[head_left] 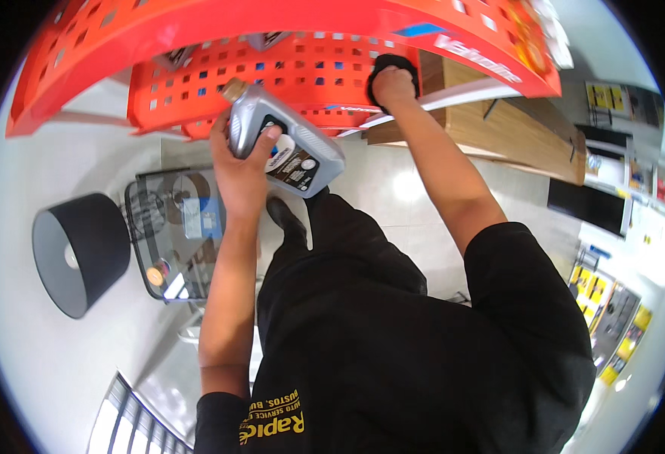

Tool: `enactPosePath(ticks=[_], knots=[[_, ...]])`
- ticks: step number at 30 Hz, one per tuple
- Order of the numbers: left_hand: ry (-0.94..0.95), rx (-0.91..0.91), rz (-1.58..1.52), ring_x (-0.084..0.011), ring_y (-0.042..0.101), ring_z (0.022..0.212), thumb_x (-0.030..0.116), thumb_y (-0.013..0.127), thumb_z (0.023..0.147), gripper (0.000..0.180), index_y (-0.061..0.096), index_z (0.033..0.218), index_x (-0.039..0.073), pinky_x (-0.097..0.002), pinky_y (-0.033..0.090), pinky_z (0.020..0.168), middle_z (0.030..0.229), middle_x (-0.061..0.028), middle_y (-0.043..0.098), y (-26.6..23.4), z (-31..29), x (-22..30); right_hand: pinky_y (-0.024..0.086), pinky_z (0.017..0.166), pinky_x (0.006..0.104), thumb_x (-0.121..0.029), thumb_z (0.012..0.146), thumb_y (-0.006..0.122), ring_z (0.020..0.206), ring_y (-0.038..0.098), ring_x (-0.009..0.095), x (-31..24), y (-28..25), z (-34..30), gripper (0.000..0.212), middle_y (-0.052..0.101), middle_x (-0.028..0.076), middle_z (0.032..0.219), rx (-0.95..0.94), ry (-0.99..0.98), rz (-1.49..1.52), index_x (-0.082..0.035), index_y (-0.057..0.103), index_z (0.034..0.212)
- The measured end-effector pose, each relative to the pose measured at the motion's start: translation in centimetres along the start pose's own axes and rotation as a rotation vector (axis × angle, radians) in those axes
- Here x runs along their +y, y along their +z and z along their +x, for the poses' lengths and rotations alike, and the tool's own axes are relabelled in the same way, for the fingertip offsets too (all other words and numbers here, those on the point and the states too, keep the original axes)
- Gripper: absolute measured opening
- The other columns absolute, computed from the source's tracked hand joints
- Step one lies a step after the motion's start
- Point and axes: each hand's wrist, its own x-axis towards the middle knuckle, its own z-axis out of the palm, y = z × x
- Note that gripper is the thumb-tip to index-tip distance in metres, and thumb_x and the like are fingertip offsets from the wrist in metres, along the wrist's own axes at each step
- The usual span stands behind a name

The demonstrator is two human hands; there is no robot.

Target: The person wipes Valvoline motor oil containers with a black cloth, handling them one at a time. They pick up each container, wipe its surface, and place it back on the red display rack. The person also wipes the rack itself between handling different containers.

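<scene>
**Black shirt fills the foreground; bottle in left hand, cloth at right**

Nearest the lens: wearer's black shirt [423, 348], yellow print on it, dark trousers [347, 234] and one dark shoe [287, 219] beyond.

Left hand [241, 159] is wrapped around a silver bottle [307, 135]: thumb across the label side, fingers mostly hidden behind. Bottle is tilted, gold cap [234, 89] to upper left, base to lower right. It's up in the hand, in front of the red rack [234, 26].

Right hand [394, 85], arm extended, is on a bunched black cloth [376, 82] at the right end of the perforated lower shelf [302, 94]. Fingertips hidden; can't tell if they pinch the cloth or just press on it.

Two more bottles show partly under the rack's front band, cut off by it.

Around: wood cabinet [514, 140] right of the rack. To the left, a glass table [185, 265] with a dark rim, and a lamp [94, 250] with a black shade beside it. Pale tile floor [393, 204] below.
</scene>
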Motion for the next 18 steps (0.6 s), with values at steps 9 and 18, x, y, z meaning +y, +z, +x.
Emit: enactPosePath(ticks=[9, 18], knots=[[0.101, -0.132, 0.037, -0.0190, 0.058, 0.116, 0.016, 0.081, 0.092, 0.063, 0.050, 0.143, -0.004, -0.0337, 0.046, 0.104, 0.131, -0.0132, 0.060, 0.3, 0.4, 1.1, 0.054, 0.104, 0.0486, -0.021, 0.098, 0.053, 0.128, 0.063, 0.043, -3.7, -4.3, -2.3, 0.045, 0.063, 0.033, 0.135, -0.050, 0.021, 0.456, 0.004, 0.057, 0.135], [0.342, -0.190, 0.395, -0.0316, 0.048, 0.131, 0.006, 0.074, 0.083, 0.073, 0.045, 0.149, -0.002, -0.0433, 0.036, 0.116, 0.137, -0.0199, 0.045, 2.0, 0.2, 3.5, 0.052, 0.102, 0.0443, -0.011, 0.088, 0.076, 0.118, 0.066, 0.041, -3.2, -7.3, -11.0, 0.046, 0.069, 0.024, 0.125, 0.423, -0.119, 1.484, 0.000, 0.060, 0.130]])
